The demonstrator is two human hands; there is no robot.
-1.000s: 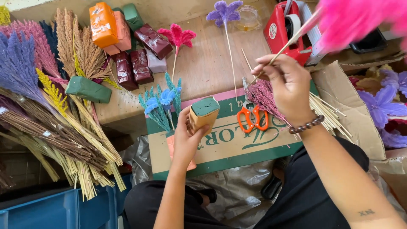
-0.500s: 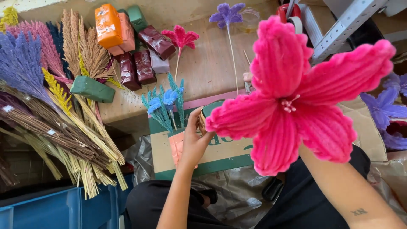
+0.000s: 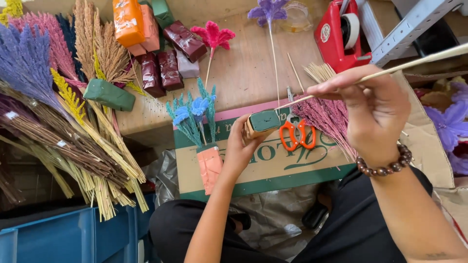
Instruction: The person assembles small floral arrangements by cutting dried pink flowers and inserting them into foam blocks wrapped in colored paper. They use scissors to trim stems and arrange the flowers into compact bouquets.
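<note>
foam block: green top, tan wrap, tilted, over the cardboard sheet
stem: thin pale stick, slanted, lower tip touching the block

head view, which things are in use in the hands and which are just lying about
In hand:
- left hand holds the green foam block
- right hand pinches the thin wooden stem, tip at the block

Lying about:
- orange scissors
- red tape dispenser
- wrapped foam bricks
- dried grass bundles
- blue crate
</note>
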